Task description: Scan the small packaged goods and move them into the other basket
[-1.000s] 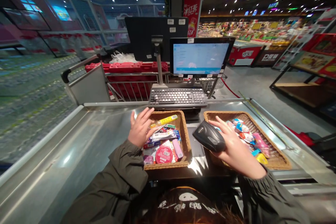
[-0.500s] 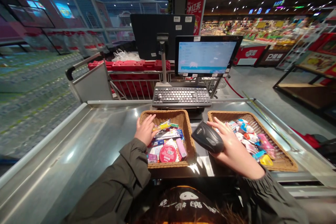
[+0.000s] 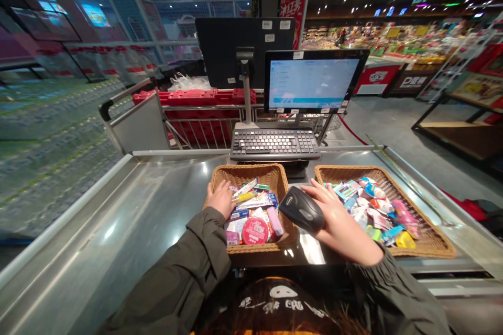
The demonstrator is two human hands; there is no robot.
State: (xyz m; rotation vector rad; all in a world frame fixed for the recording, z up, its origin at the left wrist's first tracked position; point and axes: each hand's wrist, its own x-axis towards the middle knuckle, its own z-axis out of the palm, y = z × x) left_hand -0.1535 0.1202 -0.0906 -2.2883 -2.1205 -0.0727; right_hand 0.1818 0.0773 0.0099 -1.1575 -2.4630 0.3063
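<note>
My right hand (image 3: pixel 340 222) holds a black barcode scanner (image 3: pixel 302 210) between the two wicker baskets, its head tilted toward the left one. Some of that hand's fingers stretch out beyond the scanner; the thumb is hidden. My left hand (image 3: pixel 220 199) lies at the left side of the left wicker basket (image 3: pixel 288 230), fingers slightly apart, with nothing visible in them. Inside this basket are a yellow tube (image 3: pixel 244 197), a round pink-red container (image 3: pixel 255 230), a pink oblong piece (image 3: pixel 275 221) and several small packs. The right wicker basket (image 3: pixel 434 238) contains many small wrapped items (image 3: pixel 379 204).
A keyboard (image 3: pixel 275 144) stands behind the baskets, below a lit monitor (image 3: pixel 314 84) and a second dark screen (image 3: pixel 220 52) seen from behind. The metal counter (image 3: pixel 129 220) extends to the left. Beyond it are a trolley (image 3: pixel 137 120) and red crates (image 3: pixel 196 97).
My left hand has drawn down and back against the basket's left side, uncovering more packs. The scanner and my right hand have shifted left, farther from the right basket.
</note>
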